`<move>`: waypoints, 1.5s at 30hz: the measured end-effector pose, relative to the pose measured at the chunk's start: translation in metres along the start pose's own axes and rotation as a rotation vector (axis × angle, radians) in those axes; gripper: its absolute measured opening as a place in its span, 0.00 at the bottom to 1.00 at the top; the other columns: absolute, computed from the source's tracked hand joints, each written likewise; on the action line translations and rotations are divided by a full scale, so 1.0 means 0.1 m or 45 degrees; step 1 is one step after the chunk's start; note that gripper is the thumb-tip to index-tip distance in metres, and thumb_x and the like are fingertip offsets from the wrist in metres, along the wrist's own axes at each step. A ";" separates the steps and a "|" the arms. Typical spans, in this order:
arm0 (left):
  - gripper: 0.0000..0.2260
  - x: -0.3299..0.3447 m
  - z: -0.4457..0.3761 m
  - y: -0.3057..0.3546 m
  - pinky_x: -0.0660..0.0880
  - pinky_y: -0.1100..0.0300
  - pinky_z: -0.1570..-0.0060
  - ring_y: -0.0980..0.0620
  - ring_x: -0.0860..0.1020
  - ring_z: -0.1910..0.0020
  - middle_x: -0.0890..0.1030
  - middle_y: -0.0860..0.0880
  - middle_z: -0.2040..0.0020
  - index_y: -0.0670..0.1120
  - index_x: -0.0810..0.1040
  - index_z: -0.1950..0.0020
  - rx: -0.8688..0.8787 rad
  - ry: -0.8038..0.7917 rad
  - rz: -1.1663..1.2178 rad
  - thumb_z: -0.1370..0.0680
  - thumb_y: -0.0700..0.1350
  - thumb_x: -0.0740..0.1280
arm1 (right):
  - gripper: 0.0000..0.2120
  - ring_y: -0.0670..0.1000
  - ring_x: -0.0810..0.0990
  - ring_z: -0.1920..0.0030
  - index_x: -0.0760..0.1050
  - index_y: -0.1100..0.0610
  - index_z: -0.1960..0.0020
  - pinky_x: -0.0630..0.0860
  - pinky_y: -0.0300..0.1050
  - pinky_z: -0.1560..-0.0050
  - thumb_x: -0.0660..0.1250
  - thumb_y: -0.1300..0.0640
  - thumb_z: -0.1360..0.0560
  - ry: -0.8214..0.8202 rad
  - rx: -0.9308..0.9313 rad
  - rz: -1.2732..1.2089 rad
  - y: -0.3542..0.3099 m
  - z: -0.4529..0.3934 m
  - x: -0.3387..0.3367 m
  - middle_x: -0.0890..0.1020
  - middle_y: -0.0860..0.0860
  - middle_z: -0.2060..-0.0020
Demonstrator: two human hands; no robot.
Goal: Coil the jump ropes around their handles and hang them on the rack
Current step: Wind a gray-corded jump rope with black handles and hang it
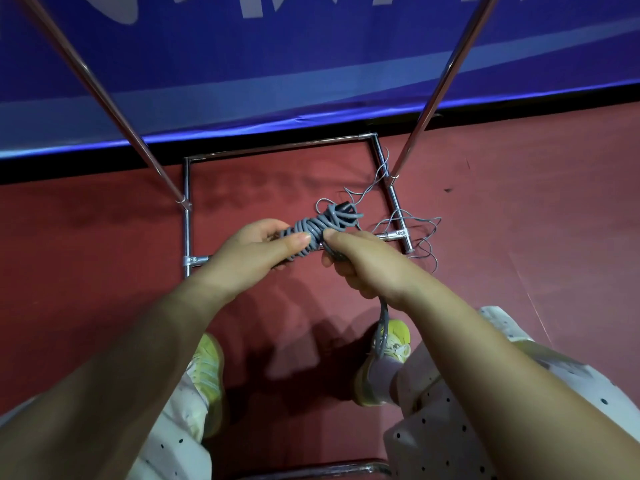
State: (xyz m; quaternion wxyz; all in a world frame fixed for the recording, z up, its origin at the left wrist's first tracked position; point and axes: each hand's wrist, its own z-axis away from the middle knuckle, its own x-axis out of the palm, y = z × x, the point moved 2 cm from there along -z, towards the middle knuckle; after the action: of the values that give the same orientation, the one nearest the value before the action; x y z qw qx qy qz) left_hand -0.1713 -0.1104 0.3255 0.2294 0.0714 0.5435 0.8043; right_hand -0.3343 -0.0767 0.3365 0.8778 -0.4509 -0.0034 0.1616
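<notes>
A grey jump rope [320,225] is wound in many turns around its dark handles, and I hold the bundle at waist height. My left hand [254,249] grips the left end of the bundle, thumb lying across the coils. My right hand [360,261] grips the right part, with a loose grey strand [382,327] hanging down from it toward my right shoe. A dark handle end [346,206] sticks out at the bundle's far end. The metal rack [429,109] rises in two slanted poles on either side of my hands.
The rack's chrome base frame [277,148] lies on the red floor below my hands. More thin grey rope [412,223] lies tangled over the frame's right side. A blue banner [311,74] lines the wall behind. My yellow-green shoes [207,368] stand near the frame.
</notes>
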 end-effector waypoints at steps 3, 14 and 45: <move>0.15 -0.03 0.01 -0.02 0.75 0.66 0.62 0.60 0.77 0.64 0.80 0.52 0.61 0.51 0.76 0.50 0.015 -0.135 -0.021 0.34 0.51 0.70 | 0.21 0.45 0.56 0.77 0.72 0.56 0.60 0.52 0.36 0.77 0.53 0.41 0.20 -0.070 0.009 -0.010 0.01 0.04 -0.01 0.62 0.44 0.76; 0.04 -0.14 0.03 0.12 0.70 0.65 0.77 0.55 0.75 0.77 0.80 0.48 0.65 0.48 0.76 0.49 0.006 0.139 0.229 0.23 0.41 0.66 | 0.20 0.46 0.79 0.48 0.77 0.54 0.41 0.73 0.45 0.40 0.63 0.41 0.24 0.186 -0.089 -0.007 0.03 0.02 -0.21 0.82 0.47 0.49; 0.17 -0.08 0.06 0.11 0.78 0.62 0.59 0.57 0.79 0.62 0.81 0.52 0.54 0.48 0.75 0.39 0.047 0.173 -0.006 0.26 0.44 0.71 | 0.15 0.50 0.74 0.73 0.70 0.59 0.64 0.77 0.47 0.65 0.57 0.64 0.19 0.281 -0.143 -0.081 -0.05 -0.01 0.01 0.74 0.52 0.71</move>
State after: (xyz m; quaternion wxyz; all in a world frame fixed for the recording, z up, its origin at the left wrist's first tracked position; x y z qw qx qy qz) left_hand -0.1651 -0.1123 0.3387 0.1924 0.0195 0.5727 0.7966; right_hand -0.3314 -0.0799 0.3391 0.8510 -0.5140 0.0697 0.0826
